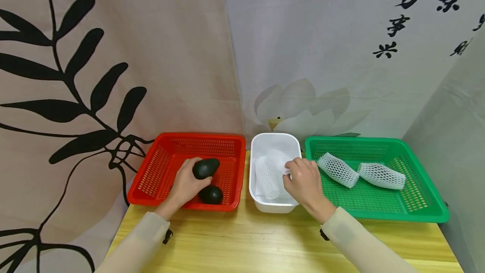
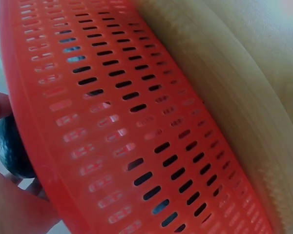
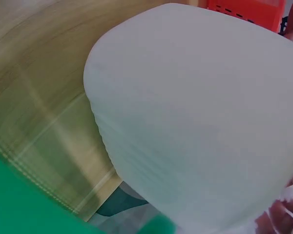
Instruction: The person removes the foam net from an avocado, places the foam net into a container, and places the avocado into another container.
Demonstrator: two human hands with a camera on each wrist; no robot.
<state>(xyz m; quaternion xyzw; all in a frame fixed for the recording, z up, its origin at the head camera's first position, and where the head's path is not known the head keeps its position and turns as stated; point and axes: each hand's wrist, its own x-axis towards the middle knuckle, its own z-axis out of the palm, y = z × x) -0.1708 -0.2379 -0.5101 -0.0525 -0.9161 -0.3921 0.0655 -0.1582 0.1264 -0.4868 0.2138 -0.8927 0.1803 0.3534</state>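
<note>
Over the red basket (image 1: 201,138), my left hand (image 1: 185,184) grips a dark green avocado (image 1: 206,168) between thumb and fingers. A second avocado (image 1: 211,194) lies in that basket just below. In the left wrist view the held avocado (image 2: 13,148) shows at the left edge, partly hidden by the basket's wall. My right hand (image 1: 305,182) is at the right side of the white bin (image 1: 275,209), its fingertips pinching a white foam net (image 1: 288,171). More foam netting (image 1: 266,178) lies inside the bin. Right fingers (image 3: 282,218) appear at the right wrist view's lower right corner.
To the right stands a green basket (image 1: 382,212) with two plump white foam net sleeves (image 1: 338,170) in it. All three containers sit side by side on a wooden table (image 1: 242,243). Patterned cloth (image 1: 182,54) hangs behind them.
</note>
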